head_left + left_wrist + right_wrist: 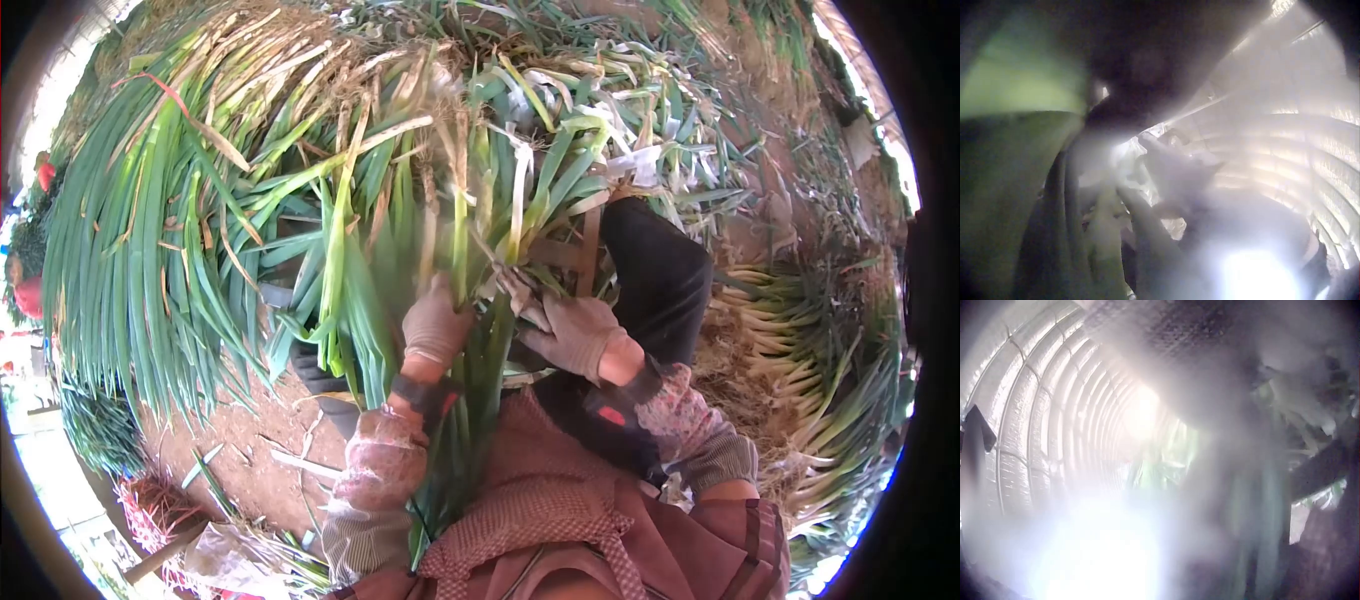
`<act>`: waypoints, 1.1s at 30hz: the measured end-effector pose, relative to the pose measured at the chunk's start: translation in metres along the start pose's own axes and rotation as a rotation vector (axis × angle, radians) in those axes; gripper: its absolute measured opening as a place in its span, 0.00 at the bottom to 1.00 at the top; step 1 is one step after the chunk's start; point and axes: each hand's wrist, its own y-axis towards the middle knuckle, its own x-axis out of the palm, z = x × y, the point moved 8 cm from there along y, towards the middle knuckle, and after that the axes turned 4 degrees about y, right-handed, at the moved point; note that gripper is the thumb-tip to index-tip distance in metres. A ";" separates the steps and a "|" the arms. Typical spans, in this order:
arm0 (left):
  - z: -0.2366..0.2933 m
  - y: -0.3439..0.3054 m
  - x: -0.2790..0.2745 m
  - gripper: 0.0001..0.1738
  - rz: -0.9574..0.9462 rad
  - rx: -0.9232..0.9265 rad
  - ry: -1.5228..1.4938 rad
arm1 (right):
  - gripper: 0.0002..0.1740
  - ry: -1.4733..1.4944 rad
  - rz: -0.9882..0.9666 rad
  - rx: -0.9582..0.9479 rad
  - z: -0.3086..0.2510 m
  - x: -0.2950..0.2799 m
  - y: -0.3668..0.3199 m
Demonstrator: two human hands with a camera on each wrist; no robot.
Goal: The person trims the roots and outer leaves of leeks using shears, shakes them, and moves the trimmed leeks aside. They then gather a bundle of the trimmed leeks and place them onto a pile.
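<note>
In the head view my gloved left hand [437,325] grips a long green onion [460,235] by its stalk. Its pale root end points away from me, and long green leaves [490,370] run down over the lap. Close on the right, my gloved right hand [572,330] has its soiled fingertips bunched at a greyish, limp onion leaf [545,283]. Most of that leaf is hidden by the fingers. Blurred leaves [1010,194] fill the left of the left wrist view. Glare hides most of the right wrist view, where hazy green leaves [1260,512] show.
A big heap of green onions [140,240] lies at the left and ahead. Stripped leaves [650,130] litter the far right. Onions with bared roots [770,350] lie in a row on the right, beside a dark-trousered knee [655,270]. Bare soil [240,430] shows at the lower left.
</note>
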 end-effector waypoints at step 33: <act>0.012 -0.032 -0.020 0.38 -0.054 0.260 -0.770 | 0.32 0.180 0.164 0.004 0.022 -0.036 0.013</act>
